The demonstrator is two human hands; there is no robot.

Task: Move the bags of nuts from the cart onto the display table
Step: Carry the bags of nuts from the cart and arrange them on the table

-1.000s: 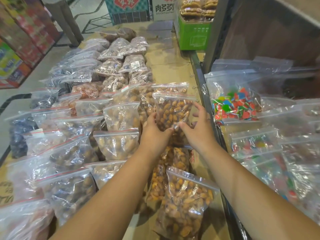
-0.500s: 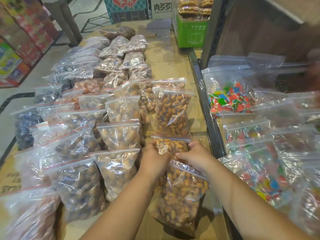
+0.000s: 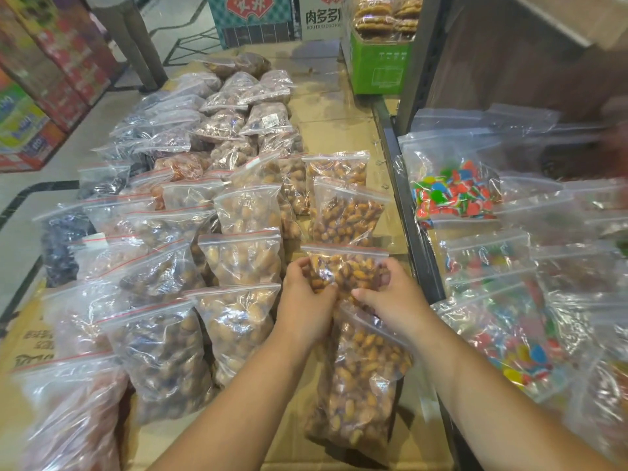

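Bag of nuts (image 3: 343,270) sits between both hands, sealed, red zip strip on top, lower half hidden behind the thumbs. Left hand (image 3: 306,300) grips its left edge with the fingers curled around it; right hand (image 3: 394,297) does the same on the right edge. Can't tell if the bag's bottom is touching the desk (image 3: 336,130), which is covered in cardboard.

Just below the hands, toward the person: a larger bag of the same nuts (image 3: 360,385) lying flat, its top tucked under the wrists. Just beyond the hands: another nut bag (image 3: 346,212), leaning back on one more behind it.

Left of the left hand: rows of clear bags with paler nuts (image 3: 244,256), overlapping like shingles; darker contents further left and further away.

Right of the right hand: a dark metal rail (image 3: 407,215) runs along the desk edge. Past it, bags of coloured candy (image 3: 455,195), partly blurred.

Far beyond the hands, at the desk's end: green box (image 3: 380,62) holding stacked round biscuits.
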